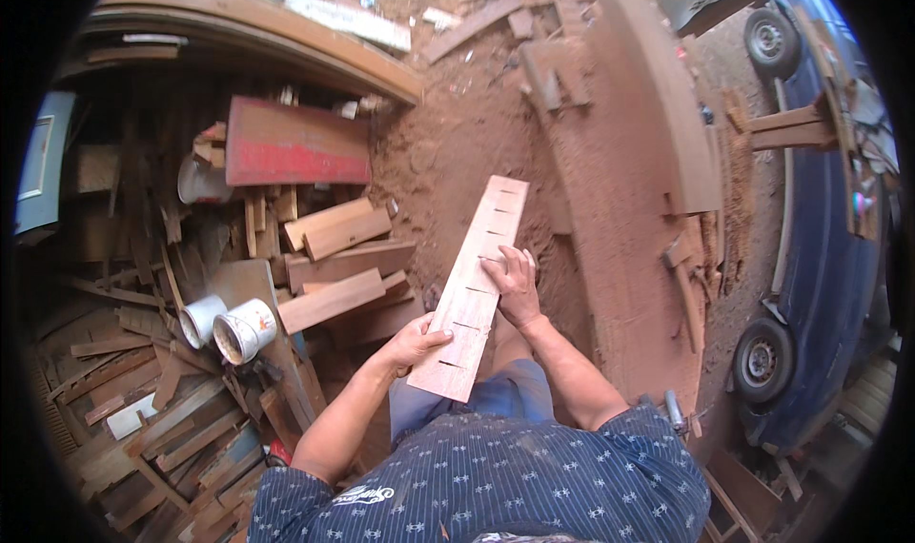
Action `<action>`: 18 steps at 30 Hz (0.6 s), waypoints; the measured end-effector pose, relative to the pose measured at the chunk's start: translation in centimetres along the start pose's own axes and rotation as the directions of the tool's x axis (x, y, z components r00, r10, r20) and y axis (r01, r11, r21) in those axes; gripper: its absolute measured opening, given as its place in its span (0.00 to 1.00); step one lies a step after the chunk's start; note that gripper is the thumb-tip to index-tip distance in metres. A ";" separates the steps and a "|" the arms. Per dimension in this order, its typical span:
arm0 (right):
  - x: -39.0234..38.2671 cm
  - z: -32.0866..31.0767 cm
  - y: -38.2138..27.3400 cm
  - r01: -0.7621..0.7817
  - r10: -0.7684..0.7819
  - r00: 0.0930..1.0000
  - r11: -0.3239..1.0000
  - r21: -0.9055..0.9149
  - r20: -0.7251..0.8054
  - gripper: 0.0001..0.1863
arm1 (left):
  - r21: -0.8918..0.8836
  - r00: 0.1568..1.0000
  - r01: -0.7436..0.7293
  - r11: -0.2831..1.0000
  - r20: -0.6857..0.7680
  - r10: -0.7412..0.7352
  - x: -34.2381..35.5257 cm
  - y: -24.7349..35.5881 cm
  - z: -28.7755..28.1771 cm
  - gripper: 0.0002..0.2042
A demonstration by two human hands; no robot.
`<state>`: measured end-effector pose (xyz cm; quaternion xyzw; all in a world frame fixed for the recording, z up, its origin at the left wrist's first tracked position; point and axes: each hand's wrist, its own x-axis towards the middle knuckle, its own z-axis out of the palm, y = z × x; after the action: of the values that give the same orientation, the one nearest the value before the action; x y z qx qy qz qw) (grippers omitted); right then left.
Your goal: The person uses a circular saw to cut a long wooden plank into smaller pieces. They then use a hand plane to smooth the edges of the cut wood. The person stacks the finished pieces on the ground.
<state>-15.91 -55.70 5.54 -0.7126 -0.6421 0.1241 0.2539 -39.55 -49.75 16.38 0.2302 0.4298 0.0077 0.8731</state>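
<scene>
A long, pale wooden board [467, 290] with several short dark slots cut across its face is held up in front of me, tilted away to the upper right. My left hand [416, 343] grips its left edge near the close end, thumb on top and fingers underneath. On the opposite edge, about midway along, is my right hand [515, 281], its fingertips resting on the face beside a slot. Whether the right thumb is under the board is hidden. The board's far end points over the dirt ground.
Wood blocks [334, 295] are stacked to the left, below a red-faced panel [297, 143]. Two white buckets [244, 331] stand by heaps of scrap wood. A sawdust-covered bench [620, 228] runs along the right, with a hammer [684, 281] on it. Beyond is a blue vehicle [820, 286].
</scene>
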 end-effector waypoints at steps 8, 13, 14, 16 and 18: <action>-2.9 -12.1 6.8 -0.335 0.332 0.942 0.932 0.140 0.041 0.21 | 0.401 0.901 -0.251 0.881 -0.235 0.364 6.7 2.9 6.7 0.21; -10.5 -15.5 13.4 -0.558 0.563 0.826 0.810 0.182 0.024 0.20 | 0.663 0.848 -0.342 0.665 -0.087 0.523 14.2 18.6 12.0 0.22; -11.0 -15.6 13.7 -0.552 0.560 0.828 0.813 0.186 0.012 0.19 | 0.690 0.799 -0.431 0.581 -0.007 0.601 15.1 22.9 12.0 0.21; -12.7 -15.7 14.2 -0.559 0.569 0.823 0.809 0.180 -0.004 0.18 | 0.671 0.805 -0.344 0.656 -0.148 0.574 17.9 32.1 11.6 0.22; -13.3 -14.2 15.0 -0.497 0.513 0.858 0.836 0.234 -0.011 0.19 | 0.471 0.864 -0.398 0.787 -0.097 0.495 20.4 41.2 6.2 0.29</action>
<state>2.07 -72.23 7.71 -0.8277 -0.4036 0.2317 0.3135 -14.42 -11.01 21.25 0.5127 0.4452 0.1436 0.7200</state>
